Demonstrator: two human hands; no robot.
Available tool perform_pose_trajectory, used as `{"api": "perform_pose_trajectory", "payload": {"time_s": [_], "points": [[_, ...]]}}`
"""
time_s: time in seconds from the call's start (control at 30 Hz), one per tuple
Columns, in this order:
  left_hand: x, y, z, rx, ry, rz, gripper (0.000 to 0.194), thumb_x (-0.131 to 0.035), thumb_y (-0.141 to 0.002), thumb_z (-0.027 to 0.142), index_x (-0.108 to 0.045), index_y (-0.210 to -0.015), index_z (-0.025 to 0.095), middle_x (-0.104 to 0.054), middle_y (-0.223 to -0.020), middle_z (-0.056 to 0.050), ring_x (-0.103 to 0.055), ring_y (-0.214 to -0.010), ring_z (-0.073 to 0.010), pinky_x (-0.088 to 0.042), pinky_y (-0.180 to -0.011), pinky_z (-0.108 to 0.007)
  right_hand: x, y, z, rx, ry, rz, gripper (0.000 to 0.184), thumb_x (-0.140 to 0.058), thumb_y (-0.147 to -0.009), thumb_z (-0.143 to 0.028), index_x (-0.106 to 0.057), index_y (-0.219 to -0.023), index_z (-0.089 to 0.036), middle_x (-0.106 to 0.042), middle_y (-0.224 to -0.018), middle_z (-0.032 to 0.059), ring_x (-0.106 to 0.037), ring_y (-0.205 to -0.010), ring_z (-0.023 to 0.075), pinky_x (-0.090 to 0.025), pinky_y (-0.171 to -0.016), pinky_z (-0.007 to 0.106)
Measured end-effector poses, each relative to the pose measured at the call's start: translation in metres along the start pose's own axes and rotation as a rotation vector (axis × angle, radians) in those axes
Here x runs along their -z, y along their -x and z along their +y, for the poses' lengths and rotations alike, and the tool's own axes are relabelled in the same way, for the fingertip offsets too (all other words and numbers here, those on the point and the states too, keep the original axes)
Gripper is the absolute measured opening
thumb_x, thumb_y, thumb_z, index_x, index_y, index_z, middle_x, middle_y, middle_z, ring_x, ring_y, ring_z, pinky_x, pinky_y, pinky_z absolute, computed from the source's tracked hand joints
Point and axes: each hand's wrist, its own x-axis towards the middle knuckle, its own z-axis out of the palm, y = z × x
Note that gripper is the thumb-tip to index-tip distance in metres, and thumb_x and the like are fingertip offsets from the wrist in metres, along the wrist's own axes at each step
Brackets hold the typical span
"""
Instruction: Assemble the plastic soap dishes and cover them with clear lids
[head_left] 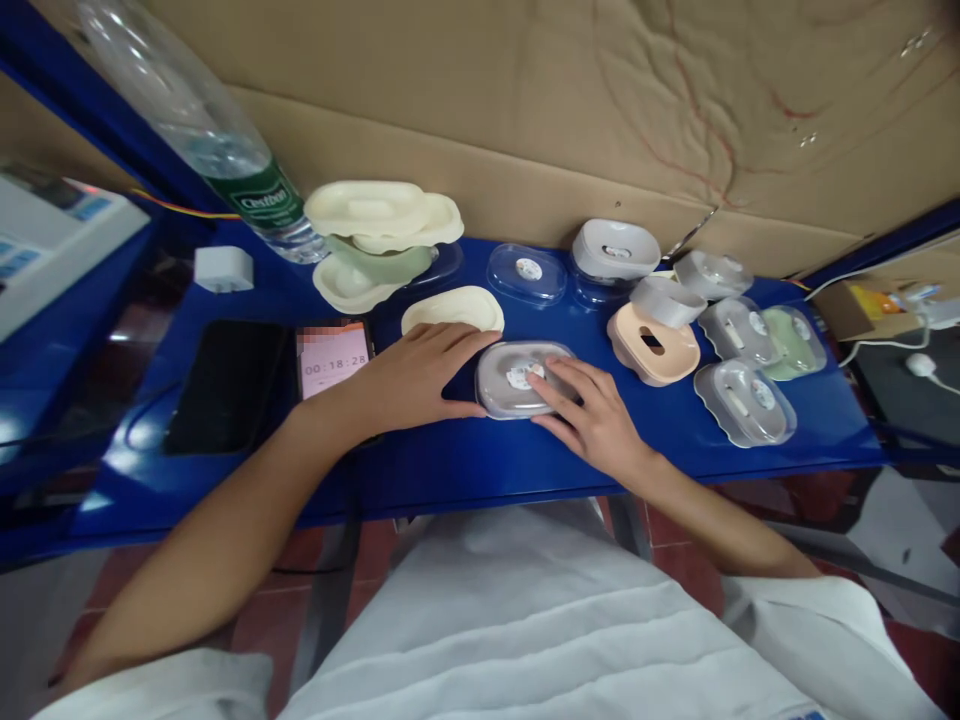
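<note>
- Box [499, 388] is found on the blue table [450, 465], between the two hands; it is grey, topped by a clear lid, and is taken as clock centre for all places below
- Sticker [517, 377], white, is seen on top of the box
- Left hand [409, 375] is placed at 9 o'clock, fingers and thumb spread about that end of the box; the edge is met by the thumb tip; whether a grip is applied cannot be told
- Right hand [604, 420] is placed between 3 and 4 o'clock, unclenched, its fingers laid over the lid; the sticker is partly covered by a fingertip
- Tray [454, 305], cream, is noted near 10 o'clock, partly hidden by the left hand
- Clear cover [525, 285] is laid at 12 o'clock, a round label visible on it
- Tub [611, 262], grey, is noted between 1 and 2 o'clock
- Peach case [637, 365] is set between 2 and 3 o'clock; a grey ring [671, 308] is rested at its far side
- Green pack [787, 340] is sited near 3 o'clock, well apart, beside grey packs [742, 405]
- Tray stack [375, 215] is sited between 10 and 11 o'clock
- Phone [334, 360] is laid at 9 o'clock, 00:18:28 displayed; black phone [225, 385] is laid beyond it
- Charger [223, 268] and bottle [259, 195] are noted near 10 o'clock
</note>
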Motion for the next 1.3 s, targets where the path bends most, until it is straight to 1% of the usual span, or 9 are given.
{"api": "perform_pose_trajectory", "payload": {"time_s": [0.07,0.2,0.37,0.53,0.9,1.0,1.13,1.2,1.3], "points": [[0.001,-0.001,-0.003,0.015,-0.063,0.024,0.076,-0.072,-0.102,0.044,-0.043,-0.167,0.018,-0.058,-0.162,-0.018,-0.054,-0.151,-0.0388,-0.043,-0.125,-0.054,0.009,0.018,-0.009,-0.048,0.007,0.036,0.068,-0.073,-0.105,-0.033,-0.048,-0.168,-0.028,-0.068,-0.147,0.0166,-0.062,-0.140,0.0339,-0.055,-0.113,0.052],[-0.001,-0.002,-0.009,0.067,-0.182,0.054,0.050,-0.063,-0.104,0.031,-0.063,-0.152,0.016,-0.067,-0.150,-0.020,-0.062,-0.141,-0.0405,-0.051,-0.115,-0.056,0.028,0.074,-0.024,-0.233,0.053,0.080,0.074,-0.077,-0.102,-0.029,-0.046,-0.170,-0.032,-0.064,-0.143,0.0168,-0.062,-0.138,0.0354,-0.055,-0.112,0.053],[-0.009,-0.004,-0.020,0.057,-0.164,0.071,0.042,-0.057,-0.105,0.032,-0.071,-0.142,0.018,-0.074,-0.139,-0.017,-0.065,-0.136,-0.0390,-0.054,-0.112,-0.056,0.044,0.136,-0.022,-0.439,0.222,0.175,0.068,-0.080,-0.101,-0.032,-0.054,-0.164,-0.034,-0.066,-0.138,0.0150,-0.066,-0.127,0.0354,-0.054,-0.106,0.052],[-0.011,-0.006,-0.024,0.001,-0.127,0.075,0.043,-0.054,-0.106,0.037,-0.074,-0.137,0.015,-0.076,-0.131,-0.019,-0.067,-0.130,-0.0393,-0.055,-0.113,-0.057,0.049,0.159,-0.004,-0.604,0.423,0.263,0.054,-0.078,-0.101,-0.041,-0.065,-0.153,-0.031,-0.070,-0.138,0.0150,-0.068,-0.123,0.0350,-0.052,-0.104,0.050],[-0.015,-0.002,-0.019,-0.001,-0.123,0.093,0.044,-0.049,-0.108,0.036,-0.070,-0.139,0.013,-0.072,-0.137,-0.021,-0.064,-0.132,-0.0419,-0.055,-0.111,-0.062,0.054,0.161,0.046,-0.757,0.458,0.219,0.051,-0.064,-0.108,-0.051,-0.065,-0.152,-0.025,-0.069,-0.150,0.0169,-0.065,-0.138,0.0370,-0.051,-0.111,0.051],[-0.014,-0.003,-0.019,0.002,-0.111,0.094,0.044,-0.047,-0.108,0.037,-0.070,-0.138,0.014,-0.073,-0.135,-0.021,-0.065,-0.130,-0.0409,-0.055,-0.112,-0.061,0.060,0.157,0.058,-0.784,0.444,0.171,0.058,-0.060,-0.109,-0.054,-0.057,-0.160,-0.025,-0.063,-0.159,0.0185,-0.062,-0.144,0.0373,-0.044,-0.118,0.056],[-0.011,-0.004,-0.018,0.010,-0.123,0.093,0.043,-0.043,-0.108,0.033,-0.073,-0.135,0.018,-0.075,-0.133,-0.019,-0.067,-0.128,-0.0400,-0.055,-0.109,-0.061,0.065,0.121,0.067,-0.692,0.395,0.161,0.067,-0.061,-0.108,-0.057,-0.049,-0.166,-0.025,-0.055,-0.167,0.0195,-0.052,-0.154,0.0401,-0.033,-0.125,0.065],[-0.008,-0.005,-0.016,0.031,-0.152,0.098,0.042,-0.042,-0.107,0.029,-0.074,-0.133,0.020,-0.077,-0.131,-0.018,-0.068,-0.126,-0.0404,-0.054,-0.106,-0.062,0.061,0.091,0.070,-0.585,0.344,0.135,0.063,-0.063,-0.108,-0.051,-0.052,-0.164,-0.024,-0.058,-0.164,0.0185,-0.054,-0.152,0.0387,-0.036,-0.124,0.061],[-0.003,-0.005,-0.015,0.083,-0.196,0.110,0.041,-0.042,-0.106,0.024,-0.076,-0.129,0.021,-0.079,-0.127,-0.017,-0.070,-0.125,-0.0408,-0.049,-0.109,-0.066,0.049,0.045,0.075,-0.441,0.271,0.021,0.046,-0.060,-0.110,-0.037,-0.064,-0.153,-0.021,-0.072,-0.148,0.0177,-0.067,-0.136,0.0357,-0.044,-0.116,0.055]]}}
